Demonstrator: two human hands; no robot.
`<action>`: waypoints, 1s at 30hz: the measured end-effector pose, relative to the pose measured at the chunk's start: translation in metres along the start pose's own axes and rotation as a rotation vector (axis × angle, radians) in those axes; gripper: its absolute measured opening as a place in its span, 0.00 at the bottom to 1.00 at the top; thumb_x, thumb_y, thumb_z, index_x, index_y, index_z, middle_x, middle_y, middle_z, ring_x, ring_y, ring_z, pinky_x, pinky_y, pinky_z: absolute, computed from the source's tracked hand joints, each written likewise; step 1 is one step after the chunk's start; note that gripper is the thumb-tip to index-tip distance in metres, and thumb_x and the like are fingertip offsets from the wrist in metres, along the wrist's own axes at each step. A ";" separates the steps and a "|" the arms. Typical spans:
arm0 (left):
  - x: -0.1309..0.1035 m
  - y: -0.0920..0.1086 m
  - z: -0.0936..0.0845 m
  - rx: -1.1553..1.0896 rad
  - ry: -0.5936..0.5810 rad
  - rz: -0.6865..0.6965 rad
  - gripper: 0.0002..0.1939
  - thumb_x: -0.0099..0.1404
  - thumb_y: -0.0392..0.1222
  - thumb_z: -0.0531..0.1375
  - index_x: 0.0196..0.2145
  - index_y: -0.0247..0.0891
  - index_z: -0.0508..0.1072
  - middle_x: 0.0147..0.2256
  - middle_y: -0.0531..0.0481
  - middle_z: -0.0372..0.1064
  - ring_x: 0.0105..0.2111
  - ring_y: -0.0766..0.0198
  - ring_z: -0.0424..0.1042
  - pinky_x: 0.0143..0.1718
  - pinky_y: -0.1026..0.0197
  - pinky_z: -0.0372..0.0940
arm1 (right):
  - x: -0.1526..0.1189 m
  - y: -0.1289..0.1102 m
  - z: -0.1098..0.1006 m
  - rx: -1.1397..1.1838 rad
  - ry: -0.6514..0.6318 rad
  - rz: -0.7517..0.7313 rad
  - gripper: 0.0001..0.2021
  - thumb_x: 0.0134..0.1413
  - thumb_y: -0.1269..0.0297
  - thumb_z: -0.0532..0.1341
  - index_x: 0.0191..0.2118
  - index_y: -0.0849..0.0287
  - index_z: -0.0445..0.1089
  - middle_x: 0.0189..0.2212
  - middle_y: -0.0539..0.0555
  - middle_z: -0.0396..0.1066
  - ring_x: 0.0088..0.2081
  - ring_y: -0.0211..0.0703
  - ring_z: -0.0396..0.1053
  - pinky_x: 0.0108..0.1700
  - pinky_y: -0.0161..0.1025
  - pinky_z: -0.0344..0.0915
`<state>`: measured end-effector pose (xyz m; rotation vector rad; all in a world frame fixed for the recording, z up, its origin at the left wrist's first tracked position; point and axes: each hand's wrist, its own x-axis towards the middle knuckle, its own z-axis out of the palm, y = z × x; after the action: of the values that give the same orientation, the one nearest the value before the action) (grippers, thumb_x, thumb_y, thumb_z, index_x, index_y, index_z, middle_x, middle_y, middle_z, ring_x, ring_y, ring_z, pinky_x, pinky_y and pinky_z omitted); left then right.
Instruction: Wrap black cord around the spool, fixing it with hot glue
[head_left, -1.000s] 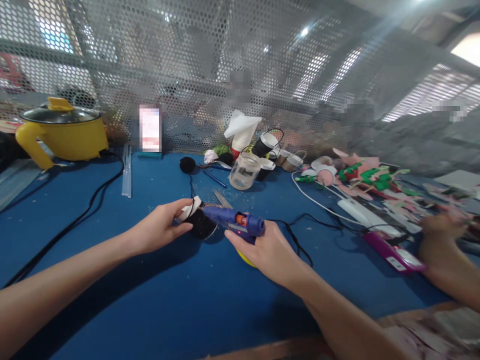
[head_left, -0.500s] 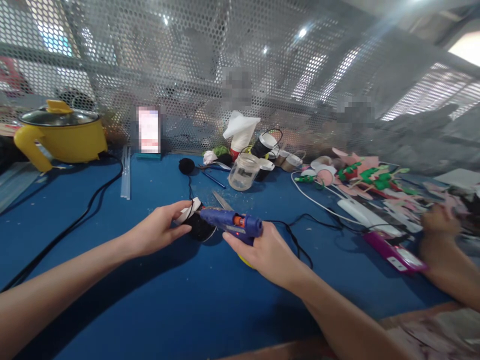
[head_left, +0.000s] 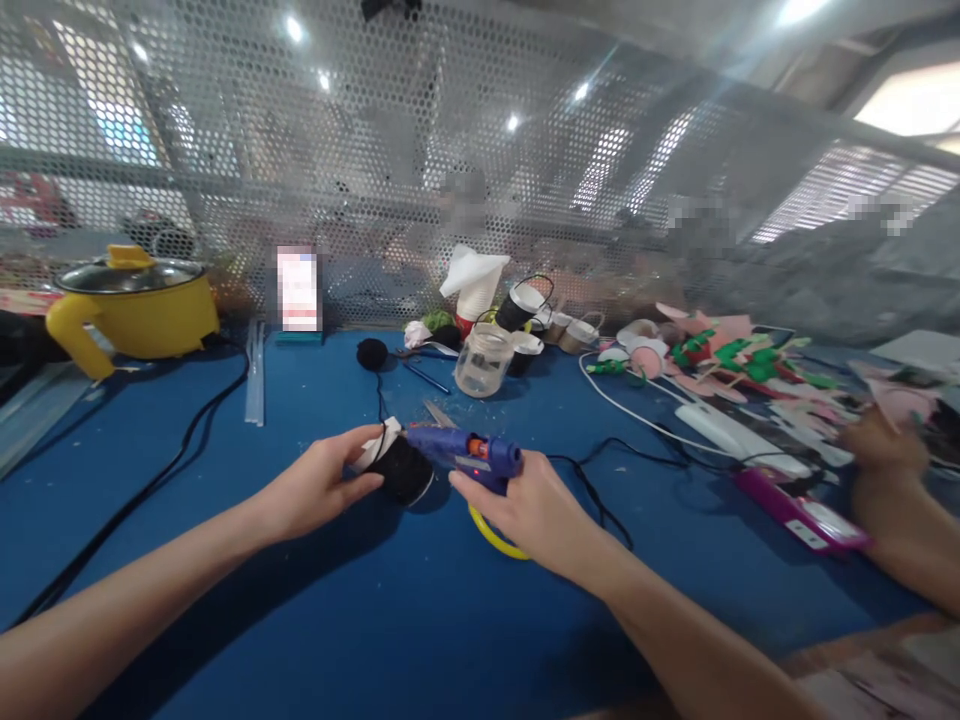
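My left hand (head_left: 327, 482) is closed around the white rim of a small cup wrapped in black yarn (head_left: 405, 468), which lies tilted above the blue table. A strand runs from the cup back to a ball of black yarn (head_left: 372, 354). My right hand (head_left: 541, 505) grips a blue glue gun (head_left: 466, 452), its nozzle pointing left at the cup's upper edge. Beneath the gun lie scissors (head_left: 437, 413), their blade tip showing; a yellow ring-shaped handle (head_left: 498, 537) shows below my right hand.
A clear plastic jar (head_left: 483, 362) stands behind the gun. Yellow pot (head_left: 142, 310) and glue sticks (head_left: 256, 375) are at the left. Pink and green craft pieces (head_left: 720, 355), a purple device (head_left: 799, 512) and another person's hand (head_left: 889, 445) are at the right. A phone (head_left: 298, 290) stands behind.
The view has tilted up slightly. The cup is turned a little, showing more of its black side, and more of the yellow ring shows below my right hand. Both hands keep their holds.
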<state>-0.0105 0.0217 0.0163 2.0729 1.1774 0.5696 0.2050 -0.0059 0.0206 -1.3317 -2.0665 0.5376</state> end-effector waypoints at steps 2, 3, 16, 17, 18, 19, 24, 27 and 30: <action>0.000 0.001 0.000 0.025 0.003 -0.015 0.22 0.56 0.40 0.53 0.49 0.36 0.60 0.37 0.48 0.71 0.35 0.60 0.68 0.38 0.61 0.62 | 0.000 0.001 0.000 0.000 0.007 0.003 0.09 0.49 0.62 0.54 0.32 0.61 0.67 0.25 0.52 0.70 0.27 0.39 0.66 0.33 0.36 0.63; 0.000 0.001 0.000 0.032 0.002 -0.019 0.22 0.56 0.40 0.53 0.49 0.36 0.60 0.36 0.49 0.71 0.35 0.61 0.68 0.37 0.62 0.62 | 0.000 0.002 0.000 0.006 0.004 0.008 0.09 0.50 0.62 0.54 0.32 0.61 0.67 0.24 0.52 0.70 0.26 0.39 0.65 0.32 0.36 0.63; 0.001 -0.001 0.001 0.027 -0.007 -0.017 0.23 0.57 0.41 0.53 0.50 0.35 0.59 0.38 0.48 0.71 0.37 0.60 0.69 0.38 0.62 0.62 | 0.000 -0.001 -0.005 -0.013 -0.047 0.038 0.09 0.49 0.61 0.54 0.29 0.62 0.67 0.21 0.51 0.67 0.24 0.39 0.63 0.30 0.36 0.62; 0.001 -0.001 0.001 0.022 -0.003 -0.015 0.22 0.57 0.41 0.53 0.50 0.36 0.59 0.38 0.48 0.71 0.37 0.60 0.69 0.38 0.62 0.62 | 0.000 -0.002 -0.005 -0.007 -0.047 0.045 0.09 0.49 0.62 0.54 0.30 0.62 0.67 0.22 0.52 0.68 0.25 0.39 0.64 0.31 0.36 0.63; 0.001 -0.001 0.001 0.018 0.003 -0.012 0.22 0.57 0.41 0.53 0.49 0.35 0.59 0.38 0.48 0.71 0.37 0.60 0.69 0.39 0.62 0.62 | 0.000 -0.002 -0.005 -0.002 -0.043 0.053 0.10 0.49 0.62 0.54 0.32 0.62 0.68 0.23 0.52 0.69 0.26 0.40 0.65 0.32 0.37 0.63; 0.001 -0.001 0.001 0.015 0.007 -0.010 0.22 0.57 0.42 0.53 0.49 0.35 0.60 0.38 0.48 0.71 0.37 0.60 0.69 0.39 0.62 0.62 | 0.000 -0.002 -0.005 0.002 -0.039 0.062 0.10 0.49 0.62 0.54 0.34 0.61 0.68 0.25 0.53 0.70 0.27 0.40 0.65 0.33 0.37 0.63; 0.001 -0.002 0.001 0.013 0.005 0.005 0.21 0.56 0.41 0.53 0.49 0.35 0.60 0.39 0.48 0.70 0.38 0.60 0.69 0.40 0.61 0.62 | 0.000 0.000 -0.004 0.023 -0.060 0.080 0.10 0.48 0.61 0.54 0.32 0.62 0.68 0.23 0.52 0.69 0.25 0.40 0.65 0.31 0.36 0.63; 0.001 -0.002 0.001 0.014 -0.005 0.008 0.21 0.57 0.41 0.53 0.48 0.36 0.60 0.39 0.47 0.70 0.39 0.59 0.69 0.40 0.61 0.62 | 0.000 0.000 -0.004 0.020 -0.040 0.100 0.10 0.48 0.60 0.55 0.32 0.61 0.68 0.23 0.52 0.69 0.25 0.40 0.65 0.30 0.35 0.63; 0.002 -0.001 0.001 0.030 -0.010 0.006 0.20 0.57 0.41 0.53 0.48 0.36 0.61 0.37 0.48 0.71 0.38 0.59 0.69 0.40 0.60 0.62 | 0.000 -0.001 -0.004 0.018 -0.029 0.091 0.10 0.48 0.61 0.55 0.32 0.61 0.68 0.23 0.52 0.69 0.25 0.39 0.65 0.30 0.35 0.63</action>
<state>-0.0101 0.0234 0.0150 2.1027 1.1810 0.5464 0.2075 -0.0063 0.0240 -1.4201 -2.0269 0.6166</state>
